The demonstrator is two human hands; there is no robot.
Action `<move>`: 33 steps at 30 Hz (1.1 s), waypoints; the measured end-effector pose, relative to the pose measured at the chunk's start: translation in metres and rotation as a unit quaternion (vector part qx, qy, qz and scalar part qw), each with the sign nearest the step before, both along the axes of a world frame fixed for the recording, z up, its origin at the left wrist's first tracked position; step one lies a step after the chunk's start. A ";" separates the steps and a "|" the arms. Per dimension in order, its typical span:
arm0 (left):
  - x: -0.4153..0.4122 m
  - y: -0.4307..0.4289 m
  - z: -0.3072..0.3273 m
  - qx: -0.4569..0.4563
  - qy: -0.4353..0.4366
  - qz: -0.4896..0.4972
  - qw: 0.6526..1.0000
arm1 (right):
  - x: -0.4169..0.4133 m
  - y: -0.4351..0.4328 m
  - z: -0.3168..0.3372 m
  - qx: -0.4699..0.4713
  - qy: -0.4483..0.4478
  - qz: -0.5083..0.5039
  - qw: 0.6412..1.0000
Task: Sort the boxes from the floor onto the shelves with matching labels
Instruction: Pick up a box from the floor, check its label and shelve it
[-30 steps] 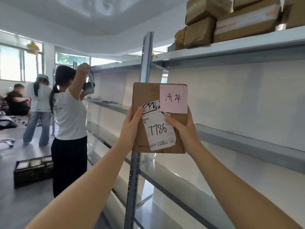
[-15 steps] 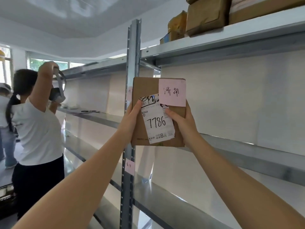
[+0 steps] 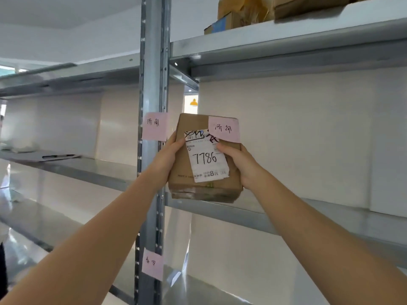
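Note:
I hold a brown cardboard box (image 3: 199, 186) upright in both hands, at the front edge of the middle metal shelf (image 3: 308, 219). It carries a white slip reading 7786 and a pink note (image 3: 224, 129) with two handwritten characters. My left hand (image 3: 167, 160) grips its left side and my right hand (image 3: 241, 165) its right side. A pink label (image 3: 154, 126) on the grey upright post (image 3: 154, 84) just left of the box shows the same characters. A second pink label (image 3: 152, 264), lower on the post, reads differently.
Several brown boxes (image 3: 240, 15) sit on the top shelf at the upper right. The shelf bay to the left holds a flat board with a pen (image 3: 58, 156). Another person's clothing shows at the far left edge (image 3: 2, 238).
The view has swung right and closer to the rack; the person on the left has left the frame. The box has come lower, beside the post's matching pink label.

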State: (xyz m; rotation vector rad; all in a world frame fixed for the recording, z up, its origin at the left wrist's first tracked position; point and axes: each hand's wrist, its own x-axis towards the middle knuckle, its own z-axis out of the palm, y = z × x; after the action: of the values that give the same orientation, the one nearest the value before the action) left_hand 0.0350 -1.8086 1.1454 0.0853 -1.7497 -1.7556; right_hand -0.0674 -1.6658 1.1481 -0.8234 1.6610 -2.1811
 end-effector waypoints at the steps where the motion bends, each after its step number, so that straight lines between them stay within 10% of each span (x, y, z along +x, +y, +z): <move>1: -0.006 -0.007 0.001 0.013 -0.010 -0.010 1.000 | -0.007 -0.006 0.003 0.023 -0.015 -0.001 1.000; 9: -0.037 -0.050 -0.024 0.082 -0.068 -0.078 0.991 | -0.052 -0.036 0.008 0.391 -0.068 -0.047 0.917; 15: -0.054 -0.048 -0.037 -0.020 -0.045 -0.056 0.997 | -0.058 -0.034 0.018 0.474 -0.047 -0.047 0.878; 21: -0.068 -0.038 -0.045 -0.103 0.000 0.042 0.994 | -0.010 -0.021 0.033 0.438 0.358 -0.309 0.765; 24: -0.068 -0.023 -0.050 -0.212 0.034 0.148 0.965 | 0.039 -0.003 0.024 0.410 0.387 -0.175 0.807; 33: -0.060 0.000 -0.057 -0.488 0.086 0.279 0.822 | 0.058 0.047 -0.009 0.517 0.486 -0.213 0.672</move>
State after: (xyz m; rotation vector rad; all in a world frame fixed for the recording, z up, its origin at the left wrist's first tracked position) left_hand -0.0246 -1.8087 1.0883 -0.0084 -2.0047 -0.3279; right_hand -0.0097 -1.6188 1.1395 -1.3173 3.2684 -0.3653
